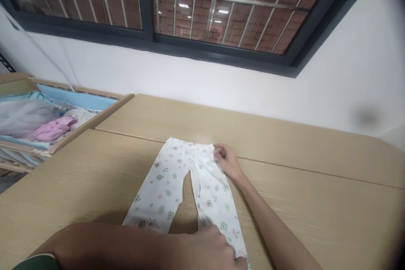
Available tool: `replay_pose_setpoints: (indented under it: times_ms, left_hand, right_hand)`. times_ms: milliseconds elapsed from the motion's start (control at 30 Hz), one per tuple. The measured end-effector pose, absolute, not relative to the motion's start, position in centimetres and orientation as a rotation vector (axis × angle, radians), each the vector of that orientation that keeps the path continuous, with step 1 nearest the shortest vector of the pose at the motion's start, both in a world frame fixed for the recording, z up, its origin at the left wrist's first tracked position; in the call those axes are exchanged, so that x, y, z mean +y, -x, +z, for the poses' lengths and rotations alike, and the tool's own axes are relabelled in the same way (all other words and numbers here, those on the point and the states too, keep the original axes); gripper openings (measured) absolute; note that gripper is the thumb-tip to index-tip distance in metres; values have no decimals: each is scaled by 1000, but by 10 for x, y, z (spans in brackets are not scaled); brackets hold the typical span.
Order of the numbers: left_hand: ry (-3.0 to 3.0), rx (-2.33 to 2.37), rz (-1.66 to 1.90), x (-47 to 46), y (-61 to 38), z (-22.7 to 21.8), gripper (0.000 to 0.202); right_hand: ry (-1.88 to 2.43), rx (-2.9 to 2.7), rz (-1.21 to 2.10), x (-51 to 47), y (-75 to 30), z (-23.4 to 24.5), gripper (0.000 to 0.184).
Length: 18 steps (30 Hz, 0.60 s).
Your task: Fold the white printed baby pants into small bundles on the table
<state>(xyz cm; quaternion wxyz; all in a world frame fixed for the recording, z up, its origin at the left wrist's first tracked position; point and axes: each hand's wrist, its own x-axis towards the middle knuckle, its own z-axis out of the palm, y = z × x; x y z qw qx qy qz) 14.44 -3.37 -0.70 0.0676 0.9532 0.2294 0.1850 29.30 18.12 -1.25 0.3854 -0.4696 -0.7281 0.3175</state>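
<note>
A pair of white baby pants (167, 177) with small green and pink animal prints lies flat on the wooden table, waistband away from me and legs toward me. My right hand (226, 160) pinches the right corner of the waistband between thumb and fingers. Across the lower part of the pants reaches my left arm, and my left hand (215, 247) is curled over the right pant leg, its fingers closed on the cloth near the bottom edge of view. My left forearm hides the lower end of the left leg.
The light wooden table (95, 168) has a seam running across it and meets a white wall (190, 80) at the back. A wooden crib (117, 103) with blue lining stands at the left, holding pink clothing (53, 128) and white netting (28, 112). Above is a barred window (147, 4).
</note>
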Motion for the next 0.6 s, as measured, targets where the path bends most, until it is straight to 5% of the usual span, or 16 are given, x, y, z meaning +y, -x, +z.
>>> replay_pose_setpoints:
  times_ms: [300,533,600]
  left_hand:
    - [-2934,893,746,-61,-151,-18,38]
    - [-2991,808,320,-61,-156,12,37]
    - [-3012,736,173,-56,-158,29,24]
  right_hand:
    - [1290,-1852,853,179,-290,-6,43]
    - [1276,-1799,934,174,-290,-1,45]
    - [1235,-1738,976,172,-291,1,45]
